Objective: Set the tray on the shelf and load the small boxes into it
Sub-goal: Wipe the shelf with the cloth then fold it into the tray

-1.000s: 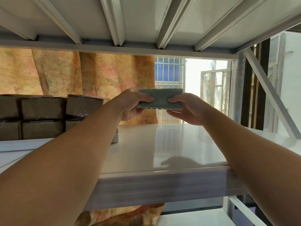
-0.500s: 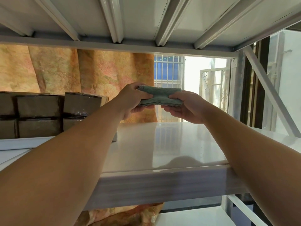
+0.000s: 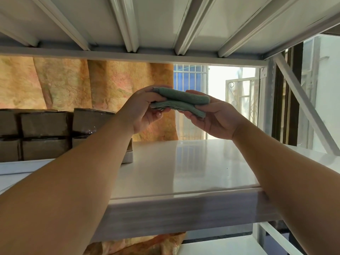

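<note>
A folded grey-green cloth [image 3: 181,101] is held in the air above the white shelf [image 3: 184,168], gripped at both ends. My left hand [image 3: 142,111] pinches its left end and my right hand [image 3: 211,116] holds its right end from below. The cloth is doubled over into two layers. Several small brown boxes [image 3: 44,124] stand stacked in two rows in a white tray [image 3: 128,158] at the shelf's left, partly hidden by my left forearm.
The underside of the upper shelf [image 3: 165,24] with its ribs is close overhead. A diagonal brace [image 3: 303,105] and an upright post stand at the right. An orange curtain [image 3: 73,85] hangs behind, next to a barred window [image 3: 191,80].
The cloth went from a flat upright rectangle to a folded, doubled strip between my hands. Both hands stayed at about the same spot above the shelf.
</note>
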`<state>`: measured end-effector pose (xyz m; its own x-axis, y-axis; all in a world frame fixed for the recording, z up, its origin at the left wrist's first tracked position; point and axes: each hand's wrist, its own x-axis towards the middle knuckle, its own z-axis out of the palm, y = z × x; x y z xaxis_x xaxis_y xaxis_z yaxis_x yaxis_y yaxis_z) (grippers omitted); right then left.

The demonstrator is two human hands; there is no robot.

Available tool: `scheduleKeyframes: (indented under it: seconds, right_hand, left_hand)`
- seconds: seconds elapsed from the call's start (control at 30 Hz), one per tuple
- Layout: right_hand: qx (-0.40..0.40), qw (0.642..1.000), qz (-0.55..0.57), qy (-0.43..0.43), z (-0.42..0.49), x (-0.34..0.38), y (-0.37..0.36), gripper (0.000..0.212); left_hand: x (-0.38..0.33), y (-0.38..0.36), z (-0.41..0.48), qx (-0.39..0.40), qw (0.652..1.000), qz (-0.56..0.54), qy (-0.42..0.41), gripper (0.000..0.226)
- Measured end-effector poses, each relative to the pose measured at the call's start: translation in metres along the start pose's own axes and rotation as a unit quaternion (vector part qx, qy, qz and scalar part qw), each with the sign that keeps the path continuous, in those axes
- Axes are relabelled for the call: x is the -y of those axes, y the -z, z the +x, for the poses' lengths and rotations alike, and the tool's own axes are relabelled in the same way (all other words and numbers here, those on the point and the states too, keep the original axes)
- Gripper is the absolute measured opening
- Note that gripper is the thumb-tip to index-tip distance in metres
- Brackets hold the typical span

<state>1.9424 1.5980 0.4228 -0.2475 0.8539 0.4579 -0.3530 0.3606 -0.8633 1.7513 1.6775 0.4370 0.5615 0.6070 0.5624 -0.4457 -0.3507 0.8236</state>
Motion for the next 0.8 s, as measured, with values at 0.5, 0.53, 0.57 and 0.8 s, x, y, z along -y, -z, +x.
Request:
scheduleKeyframes:
  seconds: [0.5, 0.53, 0.57, 0.8]
  right_hand:
    - [0.01, 1.0, -0.019, -0.022, 0.0009, 0.0, 0.0052, 0.03]
    - [0.006, 1.0, -0.019, -0.024, 0.0014, 0.0001, 0.0058, 0.024]
    - [0.0, 0.999, -0.022, -0.026, 0.0021, 0.0, 0.0058, 0.019]
    - [-0.073, 0.994, -0.086, -0.016, 0.0025, -0.0022, 0.0051, 0.024]
  left_hand:
    - [0.0037, 0.0049, 0.0026, -0.018, 1.0, -0.018, -0.001, 0.054]
    - [0.0042, 0.0055, 0.0027, -0.022, 1.0, -0.018, -0.002, 0.055]
    - [0.0046, 0.0058, 0.0026, -0.024, 1.0, -0.017, -0.003, 0.055]
    - [0.008, 0.0063, 0.0008, -0.022, 1.0, 0.01, 0.014, 0.051]
